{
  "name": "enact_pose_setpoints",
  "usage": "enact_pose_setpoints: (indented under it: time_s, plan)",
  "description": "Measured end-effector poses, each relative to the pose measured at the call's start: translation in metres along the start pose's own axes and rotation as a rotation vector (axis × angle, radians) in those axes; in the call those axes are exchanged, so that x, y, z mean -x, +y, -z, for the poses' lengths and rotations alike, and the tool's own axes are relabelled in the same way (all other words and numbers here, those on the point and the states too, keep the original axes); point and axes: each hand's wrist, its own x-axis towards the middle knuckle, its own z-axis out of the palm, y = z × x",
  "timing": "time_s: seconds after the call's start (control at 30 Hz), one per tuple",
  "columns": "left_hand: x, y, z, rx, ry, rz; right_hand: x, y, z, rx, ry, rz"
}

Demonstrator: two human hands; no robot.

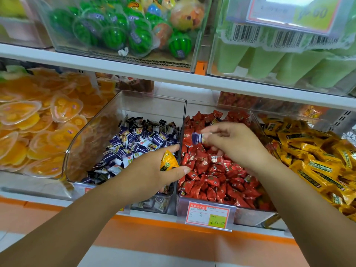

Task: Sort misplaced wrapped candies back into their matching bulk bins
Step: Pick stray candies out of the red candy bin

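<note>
On my feed, the left hand (154, 172) grips a yellow candy (168, 160) between thumb and fingers, at the wall between the purple bin (90, 137) and the red bin (248, 213). The right hand (233, 141) pinches a purple candy (198, 138) above the red candies (215, 176)

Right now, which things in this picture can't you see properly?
All in the head view:
- the small purple-and-white wrapped candy: motion-blurred, print unreadable, one end covered by the right grip pinching it.
- the yellow wrapped candy: lower part hidden inside the left grip.
- the upper yellow-and-white price tag: blurred, cut by the top edge.
- the heap of yellow wrapped candies: runs off the right edge.
</note>
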Motion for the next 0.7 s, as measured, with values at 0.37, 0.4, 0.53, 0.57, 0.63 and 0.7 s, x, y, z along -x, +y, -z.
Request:
enact_pose_setpoints:
  time_s: [0.37, 0.4, 0.53, 0.57, 0.63, 0.7]
  plan:
    - [0.000, 0.001, 0.000, 0.027, -0.022, 0.008, -0.051, 0.022, 0.001, 0.421, 0.314, -0.036]
    - [0.000, 0.001, 0.000, 0.036, -0.025, 0.012, -0.054, 0.033, 0.003, 0.502, 0.304, -0.075]
    - [0.001, 0.002, 0.000, 0.027, -0.032, 0.018, -0.057, 0.055, -0.007, 0.545, 0.254, -0.045]
    - [0.001, 0.002, 0.001, 0.026, -0.031, 0.018, -0.057, 0.055, -0.009, 0.513, 0.264, -0.036]
    - [0.001, 0.002, 0.001, 0.024, -0.035, 0.015, -0.055, 0.055, -0.011, 0.427, 0.324, -0.019]
    - [0.001, 0.001, 0.001, 0.018, -0.031, 0.010, -0.050, 0.050, -0.009, 0.337, 0.369, -0.018]
